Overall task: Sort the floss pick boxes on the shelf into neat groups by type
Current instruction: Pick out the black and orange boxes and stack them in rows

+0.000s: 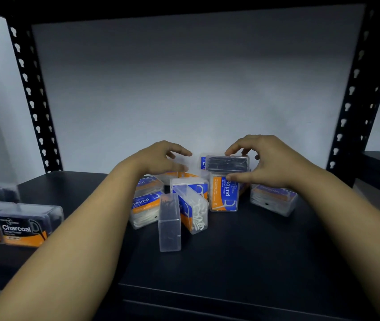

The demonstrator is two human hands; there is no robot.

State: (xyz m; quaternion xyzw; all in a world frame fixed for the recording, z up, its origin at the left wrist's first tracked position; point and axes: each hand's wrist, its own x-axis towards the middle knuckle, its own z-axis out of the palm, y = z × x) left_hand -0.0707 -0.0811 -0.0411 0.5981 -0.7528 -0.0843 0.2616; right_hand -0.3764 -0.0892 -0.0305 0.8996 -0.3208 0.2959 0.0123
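A jumbled pile of clear floss pick boxes lies mid-shelf. On top of it sits a charcoal box [227,163] full of black picks; my right hand [267,162] grips it, fingers over its far edge and thumb under its near edge. Beneath it stands a blue-and-orange Round box [223,195]. My left hand [161,158] hovers over the left of the pile, thumb and fingers apart and curved, with nothing plainly between them. Another charcoal box [169,224] stands on end in front. Round boxes [145,208] and one with white picks [194,209] lean together. A Smooth box [273,199] lies to the right.
A neat row of Charcoal boxes [25,224] stands at the shelf's left. The black shelf board [242,251] has a front edge close to me. Black perforated uprights [33,100] frame both sides, with a white wall behind.
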